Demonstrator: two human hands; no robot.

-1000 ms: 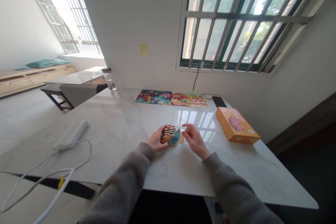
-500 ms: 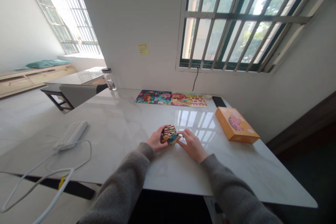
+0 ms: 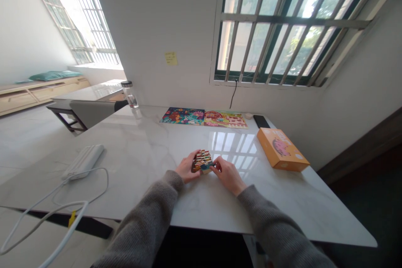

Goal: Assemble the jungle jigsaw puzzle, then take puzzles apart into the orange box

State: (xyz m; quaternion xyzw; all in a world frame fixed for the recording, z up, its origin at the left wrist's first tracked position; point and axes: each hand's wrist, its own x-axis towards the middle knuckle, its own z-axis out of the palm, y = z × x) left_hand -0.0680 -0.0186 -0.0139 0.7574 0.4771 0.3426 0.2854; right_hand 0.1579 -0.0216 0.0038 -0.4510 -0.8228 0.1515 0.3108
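Note:
A stack of colourful jigsaw puzzle pieces [image 3: 202,160] is held just above or on the white table, in front of me; I cannot tell if it touches the top. My left hand [image 3: 187,168] wraps around its left side, thumb at the front and fingers behind. At the stack's front right, my right hand [image 3: 228,173] pinches the edge of a dark blue puzzle piece [image 3: 207,166] between thumb and forefinger. That piece lies against the front of the stack. Its far edge is partly hidden by the fingers.
Behind the hands, two illustrated sheets [image 3: 204,117] lie side by side along the wall. An orange box [image 3: 282,150] and a black phone [image 3: 261,121] are at the right. A white power strip [image 3: 83,162] with cables sits left, and a glass bottle [image 3: 130,95] stands at the back left.
The front puzzle piece, tilted out at the right before, now sits closer against the stack. My right fingers have closed in and dipped slightly; my left hand keeps its hold.

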